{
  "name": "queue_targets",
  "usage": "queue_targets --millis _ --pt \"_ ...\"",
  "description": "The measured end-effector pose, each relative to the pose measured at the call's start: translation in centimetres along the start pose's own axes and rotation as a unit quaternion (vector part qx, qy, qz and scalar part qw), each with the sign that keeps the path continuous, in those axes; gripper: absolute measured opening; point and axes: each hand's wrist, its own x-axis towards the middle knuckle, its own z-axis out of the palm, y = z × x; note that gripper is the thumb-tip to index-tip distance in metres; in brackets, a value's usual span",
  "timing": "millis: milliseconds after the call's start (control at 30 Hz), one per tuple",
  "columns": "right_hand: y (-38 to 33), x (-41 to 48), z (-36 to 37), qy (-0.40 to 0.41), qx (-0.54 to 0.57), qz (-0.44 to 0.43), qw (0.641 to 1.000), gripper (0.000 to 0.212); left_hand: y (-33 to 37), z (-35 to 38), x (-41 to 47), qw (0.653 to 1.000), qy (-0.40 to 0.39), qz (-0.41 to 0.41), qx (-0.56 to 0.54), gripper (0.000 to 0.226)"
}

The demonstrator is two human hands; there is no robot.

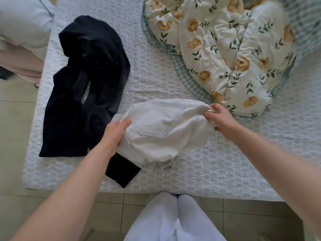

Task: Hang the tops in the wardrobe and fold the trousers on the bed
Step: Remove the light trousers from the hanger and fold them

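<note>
My left grip (pixel 115 134) and right grip (pixel 218 117) each pinch an end of the pale jeans (pixel 161 129), bunched near the front edge of the bed (pixel 208 174). The dark trousers (pixel 97 49) seem trapped beneath one corner; lifting could drag them off, and loose bunching may spoil the fold.

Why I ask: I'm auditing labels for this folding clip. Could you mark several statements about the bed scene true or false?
1. The left hand and the right hand both hold the pale blue denim trousers. True.
2. The dark navy trousers are folded into a neat square. False: they lie loosely spread, unfolded.
3. The cream floral quilt lies bunched on the white textured bed. True.
4. The pale trousers hang from a hanger. False: no hanger shows.
</note>
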Motion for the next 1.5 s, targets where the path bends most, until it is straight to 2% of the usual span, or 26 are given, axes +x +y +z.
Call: queue_targets --millis 67,133,200,300,367,433,467,567,633,667,767,900,967,1067,1133,1167,1233,1267,1333,1400,1500 --pt "0.5 -2.1 0.0 0.021 -0.02 -0.003 1.0 0.016 -0.2 0.2 -2.4 0.999 -0.02 0.031 0.0 0.011" --pt "0.9 -4.2 0.1 0.043 -0.055 0.0 0.998 0.021 -0.3 0.5 -4.5 0.997 -0.054 0.048 -0.005 0.017" --pt "1.1 -6.2 0.1 0.044 -0.102 0.012 0.994 0.035 0.0 1.0 -6.6 0.993 -0.09 0.079 0.002 0.023" --pt "1.2 -9.1 -0.1 0.052 -0.162 0.014 0.985 0.053 1.4 2.4 -10.3 0.977 -0.144 0.153 0.024 0.016" --pt "0.7 -10.8 -0.3 0.079 -0.19 -0.016 0.978 0.048 2.0 3.8 -12.2 0.957 -0.18 0.217 0.068 0.016" --pt "-0.1 -12.4 -0.4 0.094 -0.175 -0.054 0.979 0.043 2.2 5.3 -13.9 0.926 -0.219 0.274 0.14 0.021" --pt "-0.6 -13.1 -0.6 0.089 -0.137 -0.057 0.985 0.048 2.1 6.2 -14.7 0.904 -0.238 0.305 0.185 0.027" --pt "-1.7 -14.9 -1.6 0.021 0.021 0.022 0.999 0.069 1.9 9.2 -18.2 0.802 -0.28 0.404 0.341 0.036" --pt "-1.3 -15.6 -2.8 -0.011 0.033 0.06 0.998 0.07 1.7 11.3 -20.7 0.738 -0.295 0.458 0.397 0.039" --pt "-0.8 -16.1 -3.5 -0.001 0.022 0.068 0.997 0.062 1.5 12.4 -21.9 0.715 -0.303 0.475 0.414 0.039" --pt "1.9 -16.7 -6.5 0.093 0.003 0.078 0.993 0.04 0.8 15.5 -24.2 0.68 -0.324 0.488 0.441 0.04" --pt "5.8 -19.4 -12.8 0.142 0.168 0.082 0.972 0.046 -0.5 20.1 -27.0 0.648 -0.343 0.5 0.461 0.043" --pt "7.7 -21.3 -16.0 0.157 0.237 0.092 0.954 0.037 -1.2 22.6 -28.7 0.631 -0.365 0.494 0.474 0.047" --pt "10.2 -24.2 -20.7 0.19 0.292 0.105 0.931 0.032 -2.3 26.2 -31.4 0.623 -0.426 0.452 0.476 0.052" --pt "11.7 -26.0 -23.4 0.212 0.318 0.1 0.919 0.034 -2.9 28.7 -32.2 0.637 -0.465 0.413 0.456 0.046" --pt "12.5 -26.8 -24.6 0.222 0.33 0.096 0.912 0.034 -3.0 29.8 -32.5 0.66 -0.483 0.38 0.433 0.041" --pt "14.1 -28.4 -27.2 0.24 0.353 0.091 0.9 0.034 -2.6 32.4 -32.9 0.737 -0.487 0.297 0.362 0.036" --pt "14.8 -29.3 -28.4 0.247 0.363 0.084 0.894 0.033 -2.0 33.7 -33.0 0.777 -0.471 0.26 0.326 0.034" --pt "16.0 -30.8 -30.7 0.257 0.381 0.062 0.886 0.029 -0.2 35.8 -33.1 0.826 -0.415 0.246 0.29 0.027" --pt "16.8 -32.4 -32.7 0.262 0.395 0.042 0.88 0.024 1.5 37.8 -32.4 0.838 -0.359 0.27 0.309 0.02" --pt "17.6 -34.5 -35.1 0.269 0.411 0.016 0.871 0.027 3.6 41.1 -31.1 0.817 -0.321 0.301 0.373 0.016"
